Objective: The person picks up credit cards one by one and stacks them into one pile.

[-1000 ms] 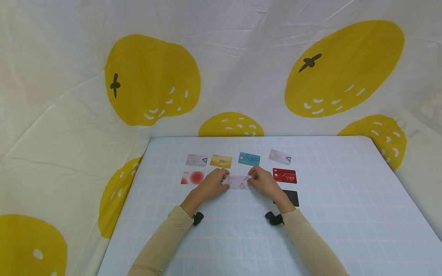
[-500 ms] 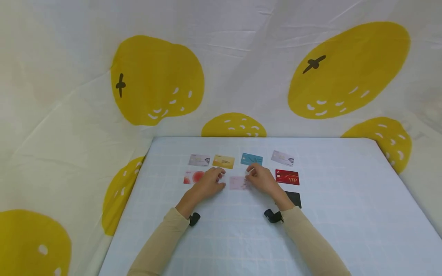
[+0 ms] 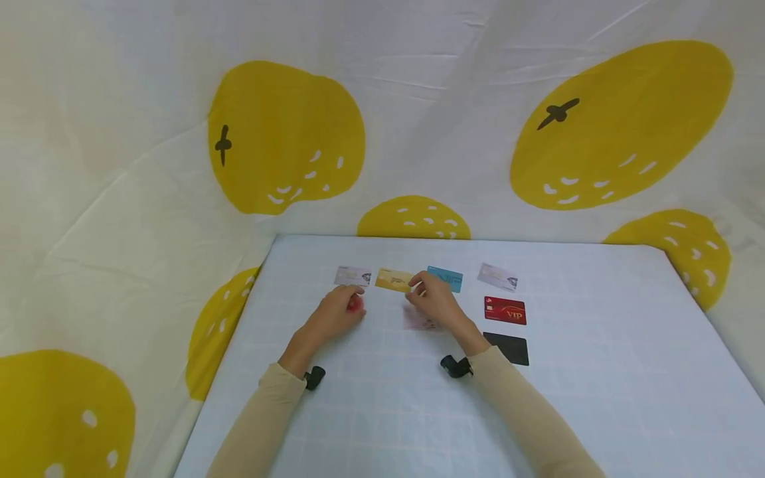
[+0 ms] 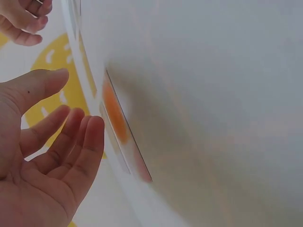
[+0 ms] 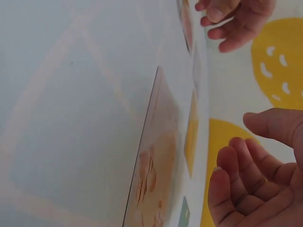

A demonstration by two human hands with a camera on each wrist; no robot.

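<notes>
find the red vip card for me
In the head view, the red VIP card lies right of the right hand, between a silver card above it and the black card below.

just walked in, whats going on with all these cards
Someone is at a table with eight cards on it. The left hand hovers over a card with a red circle, and the right hand over a pale pink card; neither holds anything. In the far row lie a silver card, a gold card, a teal card and another silver card. A red VIP card and a black card lie to the right.
</notes>
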